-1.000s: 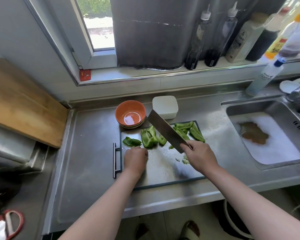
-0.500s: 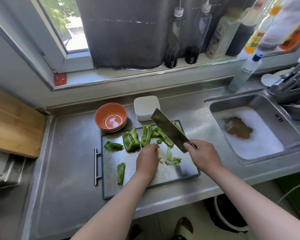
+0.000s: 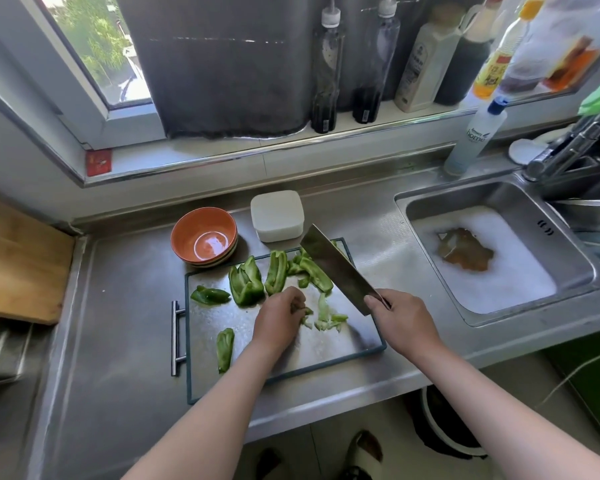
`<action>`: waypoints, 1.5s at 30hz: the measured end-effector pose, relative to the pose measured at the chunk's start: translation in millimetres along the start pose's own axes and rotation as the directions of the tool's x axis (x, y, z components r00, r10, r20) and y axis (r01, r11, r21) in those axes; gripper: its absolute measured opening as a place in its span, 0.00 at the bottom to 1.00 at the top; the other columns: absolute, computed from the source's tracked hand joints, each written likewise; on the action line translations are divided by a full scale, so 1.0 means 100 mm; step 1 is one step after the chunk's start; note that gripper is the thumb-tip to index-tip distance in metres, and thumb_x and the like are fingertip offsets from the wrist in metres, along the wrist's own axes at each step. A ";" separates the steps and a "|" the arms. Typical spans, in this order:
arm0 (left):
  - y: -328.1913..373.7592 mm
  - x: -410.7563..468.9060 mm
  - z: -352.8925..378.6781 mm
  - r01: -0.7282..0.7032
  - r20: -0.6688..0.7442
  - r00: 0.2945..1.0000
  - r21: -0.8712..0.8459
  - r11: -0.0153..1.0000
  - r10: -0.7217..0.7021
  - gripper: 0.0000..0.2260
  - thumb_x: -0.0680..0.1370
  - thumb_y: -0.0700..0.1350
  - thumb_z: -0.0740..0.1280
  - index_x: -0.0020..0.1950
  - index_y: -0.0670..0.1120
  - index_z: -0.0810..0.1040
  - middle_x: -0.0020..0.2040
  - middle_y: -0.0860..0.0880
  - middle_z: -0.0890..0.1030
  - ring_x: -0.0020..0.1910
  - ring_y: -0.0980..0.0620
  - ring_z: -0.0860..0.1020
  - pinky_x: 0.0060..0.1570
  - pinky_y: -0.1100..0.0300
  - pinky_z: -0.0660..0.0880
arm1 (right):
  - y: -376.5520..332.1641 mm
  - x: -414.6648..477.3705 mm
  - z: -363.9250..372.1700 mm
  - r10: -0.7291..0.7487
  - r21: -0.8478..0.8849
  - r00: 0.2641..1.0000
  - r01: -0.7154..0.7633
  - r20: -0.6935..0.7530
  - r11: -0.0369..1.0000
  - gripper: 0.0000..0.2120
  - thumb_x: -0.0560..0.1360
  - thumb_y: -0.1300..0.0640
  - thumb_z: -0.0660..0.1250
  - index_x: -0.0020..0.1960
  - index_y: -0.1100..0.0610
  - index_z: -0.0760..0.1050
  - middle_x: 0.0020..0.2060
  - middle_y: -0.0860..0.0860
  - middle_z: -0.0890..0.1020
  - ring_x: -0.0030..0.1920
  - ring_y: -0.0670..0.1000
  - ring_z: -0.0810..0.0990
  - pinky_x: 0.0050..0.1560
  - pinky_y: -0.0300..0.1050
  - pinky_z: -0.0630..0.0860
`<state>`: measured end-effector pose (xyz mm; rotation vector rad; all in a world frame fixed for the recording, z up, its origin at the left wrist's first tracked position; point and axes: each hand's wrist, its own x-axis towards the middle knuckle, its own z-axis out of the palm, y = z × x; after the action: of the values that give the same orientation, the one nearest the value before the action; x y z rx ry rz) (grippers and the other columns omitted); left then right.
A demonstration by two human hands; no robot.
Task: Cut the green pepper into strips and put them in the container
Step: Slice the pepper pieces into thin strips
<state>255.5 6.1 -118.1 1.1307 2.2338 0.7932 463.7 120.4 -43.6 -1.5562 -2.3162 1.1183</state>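
View: head camera, looking down on a steel counter (image 3: 118, 317).
Board: a steel cutting board (image 3: 326, 351) with a bar handle on its left lies at the counter's front.
Green pepper: large pepper pieces (image 3: 245, 280) sit on the far half of the board. One long piece (image 3: 225, 348) lies alone near the left front, and pale scraps (image 3: 328, 318) lie mid-board.
Container: the white container (image 3: 277, 214) stands just beyond the board's far edge, beside stacked orange bowls (image 3: 204, 237).
Left hand: the left hand (image 3: 278, 323) has its fingers bent down onto the scraps. I cannot tell whether it pinches any.
Right hand: the right hand (image 3: 402, 323) grips the cleaver (image 3: 336, 268), whose blade is raised and tilted over the board's right side.
In the way: the blade hides part of the cut strips (image 3: 312, 271) behind it.
Around: a foamy sink (image 3: 400, 202) is on the right, bottles (image 3: 326, 71) stand on the sill, and a wooden board (image 3: 18, 265) lies at left.
Change: a second ago the left hand was at the board's left side and the lone front piece was not there. Half a second ago it lay there, and hands and cleaver stood much as now.
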 end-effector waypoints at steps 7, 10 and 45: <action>-0.13 -0.12 0.01 0.008 0.051 0.999 -0.105 0.994 -0.002 0.13 0.73 0.36 0.73 0.52 0.52 0.82 0.44 0.55 0.82 0.42 0.61 0.78 0.45 0.68 0.74 | 0.10 -0.03 -0.01 0.024 0.031 1.000 -0.024 -0.004 0.999 0.14 0.81 0.49 0.64 0.41 0.54 0.81 0.34 0.48 0.82 0.41 0.52 0.80 0.44 0.48 0.76; -0.14 -0.13 -0.02 0.040 0.131 0.991 -0.136 0.990 -0.022 0.19 0.75 0.34 0.68 0.60 0.53 0.80 0.48 0.56 0.83 0.47 0.62 0.79 0.52 0.70 0.74 | 0.12 -0.02 0.00 0.035 0.038 0.999 -0.035 0.000 0.999 0.14 0.81 0.49 0.64 0.41 0.55 0.81 0.34 0.49 0.82 0.41 0.52 0.80 0.44 0.49 0.77; 0.01 0.19 -0.05 -0.083 -0.139 0.980 0.355 0.931 0.140 0.05 0.77 0.45 0.69 0.45 0.46 0.83 0.44 0.50 0.76 0.41 0.47 0.77 0.31 0.57 0.73 | 0.16 0.06 -0.03 0.058 0.077 0.998 -0.059 0.010 0.995 0.14 0.81 0.49 0.64 0.39 0.53 0.81 0.34 0.48 0.82 0.39 0.50 0.80 0.43 0.48 0.77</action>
<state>242.5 20.7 -117.3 1.4125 2.5356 0.5618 474.7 130.1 -53.4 -1.6043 -2.2168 1.2141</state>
